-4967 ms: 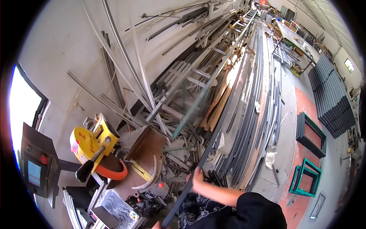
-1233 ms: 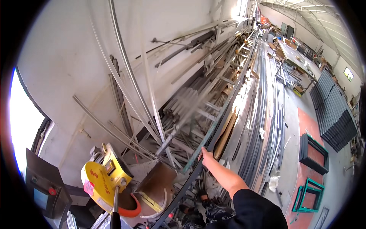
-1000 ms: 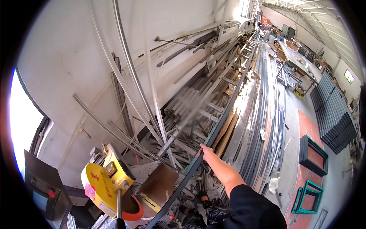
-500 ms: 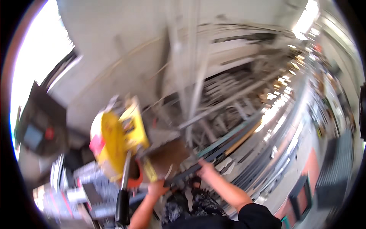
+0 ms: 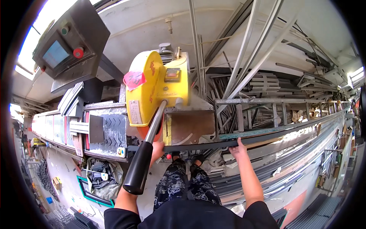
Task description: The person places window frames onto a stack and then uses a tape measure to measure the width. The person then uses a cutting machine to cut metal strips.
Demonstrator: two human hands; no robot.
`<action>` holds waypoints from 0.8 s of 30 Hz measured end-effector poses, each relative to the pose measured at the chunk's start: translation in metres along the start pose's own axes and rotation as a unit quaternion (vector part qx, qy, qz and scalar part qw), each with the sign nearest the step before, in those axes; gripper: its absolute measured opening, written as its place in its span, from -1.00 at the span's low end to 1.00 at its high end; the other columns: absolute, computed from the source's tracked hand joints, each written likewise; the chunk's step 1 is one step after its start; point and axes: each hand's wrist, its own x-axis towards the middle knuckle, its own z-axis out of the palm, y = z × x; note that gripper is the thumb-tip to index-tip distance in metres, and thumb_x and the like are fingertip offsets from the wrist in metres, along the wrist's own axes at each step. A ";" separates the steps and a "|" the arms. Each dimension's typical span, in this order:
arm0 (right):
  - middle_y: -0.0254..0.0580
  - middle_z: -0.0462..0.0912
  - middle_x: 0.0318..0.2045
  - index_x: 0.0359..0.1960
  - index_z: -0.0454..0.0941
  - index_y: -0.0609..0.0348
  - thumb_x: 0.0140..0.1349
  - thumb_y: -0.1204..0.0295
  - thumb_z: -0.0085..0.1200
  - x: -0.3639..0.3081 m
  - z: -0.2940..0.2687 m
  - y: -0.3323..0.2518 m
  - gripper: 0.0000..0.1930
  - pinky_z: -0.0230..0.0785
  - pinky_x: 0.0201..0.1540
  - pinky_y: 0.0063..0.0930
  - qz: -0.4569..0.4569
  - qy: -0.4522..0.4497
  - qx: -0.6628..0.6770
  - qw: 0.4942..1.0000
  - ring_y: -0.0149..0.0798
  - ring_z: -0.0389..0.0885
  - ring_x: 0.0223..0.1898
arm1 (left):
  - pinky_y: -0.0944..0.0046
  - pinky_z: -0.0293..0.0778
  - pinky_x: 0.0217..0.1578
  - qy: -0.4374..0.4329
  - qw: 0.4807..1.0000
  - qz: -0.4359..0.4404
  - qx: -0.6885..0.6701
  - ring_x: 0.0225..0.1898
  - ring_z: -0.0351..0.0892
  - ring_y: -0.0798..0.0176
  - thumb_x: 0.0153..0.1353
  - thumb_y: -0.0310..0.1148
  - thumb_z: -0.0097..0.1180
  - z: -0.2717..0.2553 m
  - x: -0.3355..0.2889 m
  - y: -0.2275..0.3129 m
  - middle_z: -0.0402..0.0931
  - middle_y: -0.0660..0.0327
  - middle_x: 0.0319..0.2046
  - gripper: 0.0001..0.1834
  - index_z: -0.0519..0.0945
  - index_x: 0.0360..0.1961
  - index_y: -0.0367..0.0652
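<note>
A long dark grey metal profile (image 5: 198,146) runs along the front edge of the saw's table and far off to the right. My left hand (image 5: 157,149) is closed on it near its left end, partly hidden behind the saw's black-gripped lever (image 5: 139,168). Further right, my right hand (image 5: 239,149) holds the same profile from the near side, thumb up over its top. Straight ahead stands a cut-off saw with a yellow blade guard (image 5: 146,91), a pink tag stuck on it. Beside the guard is the brown metal table plate (image 5: 190,128).
A control box (image 5: 82,42) with screen and red button hangs at upper left. Below it a conveyor-like bed (image 5: 106,131) extends left. A rack frame (image 5: 284,114) with metal bars lies right; several profiles (image 5: 267,168) are stacked below. A sack of offcuts (image 5: 103,173) stands lower left.
The view has shifted and levelled, so the saw sits higher and further right. The profile, tilted before, now lies along the table's front edge. My hands are further apart on it.
</note>
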 end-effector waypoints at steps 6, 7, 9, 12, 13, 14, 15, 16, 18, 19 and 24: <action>-0.13 0.54 -0.08 -0.02 0.42 0.13 0.19 0.08 0.18 0.063 0.021 -0.081 -0.53 0.37 0.08 -0.08 -0.109 -0.009 0.019 0.994 -0.08 0.50 -0.06 | 0.02 0.44 -0.15 0.167 0.983 0.063 -0.043 -0.21 0.57 -0.04 -0.15 -0.26 0.33 -0.017 0.069 0.076 0.56 0.06 -0.35 -0.63 0.58 -0.27 -0.11; -0.09 0.50 -0.02 0.03 0.37 0.16 0.24 0.14 0.15 0.071 0.023 -0.094 -0.54 0.35 0.10 -0.04 -0.116 -0.010 0.018 0.993 -0.06 0.48 0.00 | 0.02 0.42 -0.11 0.251 0.964 0.071 -0.058 -0.16 0.54 -0.05 -0.16 -0.28 0.34 -0.017 0.071 0.087 0.53 0.04 -0.29 -0.57 0.55 -0.20 -0.14; -0.17 0.58 -0.26 -0.09 0.46 0.18 0.30 0.29 0.09 0.078 0.027 -0.109 -0.73 0.49 -0.11 -0.07 -0.082 0.095 -0.193 0.973 -0.11 0.58 -0.15 | 0.02 0.37 -0.02 0.367 0.926 0.067 -0.061 -0.07 0.48 -0.06 -0.17 -0.33 0.36 -0.012 0.068 0.107 0.47 -0.01 -0.17 -0.45 0.49 -0.08 -0.18; -0.11 0.61 -0.18 -0.03 0.45 0.22 0.26 0.30 0.08 0.064 0.039 -0.098 -0.67 0.41 0.01 -0.03 -0.108 0.120 -0.400 0.902 0.03 0.57 -0.09 | 0.00 0.38 -0.02 0.308 0.941 0.037 -0.133 -0.03 0.43 -0.10 -0.12 -0.35 0.34 0.009 0.041 0.118 0.41 -0.06 -0.08 -0.37 0.41 0.04 -0.23; -0.11 0.62 -0.22 -0.04 0.47 0.22 0.23 0.32 0.09 0.055 0.048 -0.094 -0.67 0.42 -0.02 -0.06 -0.221 0.127 -0.536 0.805 0.05 0.57 -0.13 | 0.00 0.39 -0.03 0.280 0.945 0.002 -0.166 -0.04 0.43 -0.12 -0.10 -0.35 0.33 0.018 0.033 0.118 0.41 -0.07 -0.09 -0.39 0.42 0.03 -0.24; -0.10 0.62 -0.25 -0.05 0.48 0.22 0.21 0.34 0.10 0.041 0.052 -0.090 -0.68 0.43 -0.05 -0.09 -0.325 0.132 -0.648 0.676 0.07 0.58 -0.16 | 0.00 0.39 -0.04 0.274 0.940 -0.028 -0.200 -0.04 0.42 -0.13 -0.08 -0.35 0.31 0.029 0.023 0.115 0.41 -0.07 -0.10 -0.41 0.42 0.03 -0.24; -0.10 0.63 -0.28 -0.06 0.49 0.22 0.18 0.35 0.12 0.028 0.056 -0.085 -0.68 0.44 -0.07 -0.12 -0.423 0.128 -0.732 0.519 0.09 0.59 -0.20 | 0.00 0.39 -0.05 0.257 0.935 -0.062 -0.236 -0.05 0.42 -0.15 -0.06 -0.35 0.30 0.039 0.015 0.110 0.42 -0.07 -0.10 -0.43 0.43 0.02 -0.25; -0.04 0.60 -0.19 -0.04 0.51 0.20 0.09 0.37 0.20 0.018 0.063 -0.080 -0.62 0.39 -0.02 -0.18 -0.474 0.091 -0.729 0.485 0.11 0.54 -0.12 | -0.01 0.41 -0.07 0.258 0.932 -0.116 -0.228 -0.07 0.43 -0.17 -0.01 -0.35 0.25 0.050 0.009 0.104 0.43 -0.08 -0.12 -0.48 0.44 0.01 -0.26; -0.06 0.57 -0.12 -0.05 0.51 0.17 0.04 0.34 0.25 0.004 0.074 -0.072 -0.58 0.37 0.01 -0.17 -0.568 -0.005 -0.745 0.349 0.04 0.50 -0.03 | -0.06 0.42 -0.17 0.319 0.907 -0.151 -0.230 -0.16 0.47 -0.17 0.06 -0.33 0.19 0.066 0.010 0.084 0.44 -0.08 -0.23 -0.59 0.44 -0.08 -0.27; -0.07 0.56 -0.08 -0.05 0.51 0.15 0.02 0.32 0.27 0.001 0.078 -0.069 -0.57 0.35 0.03 -0.16 -0.630 -0.067 -0.725 0.271 0.01 0.48 0.01 | -0.05 0.41 -0.17 0.283 0.897 -0.209 -0.266 -0.17 0.47 -0.18 0.08 -0.33 0.18 0.072 0.013 0.073 0.45 -0.08 -0.22 -0.61 0.45 -0.07 -0.28; -0.12 0.55 -0.09 -0.04 0.51 0.13 -0.04 0.25 0.31 0.017 0.083 -0.065 -0.50 0.22 0.14 -0.17 -0.507 -0.122 -0.829 0.202 -0.03 0.43 0.04 | 0.11 0.47 -0.24 0.342 0.845 -0.254 -0.324 -0.29 0.59 0.07 0.15 -0.31 0.19 0.087 0.061 0.028 0.55 0.01 -0.32 -0.52 0.42 0.05 -0.33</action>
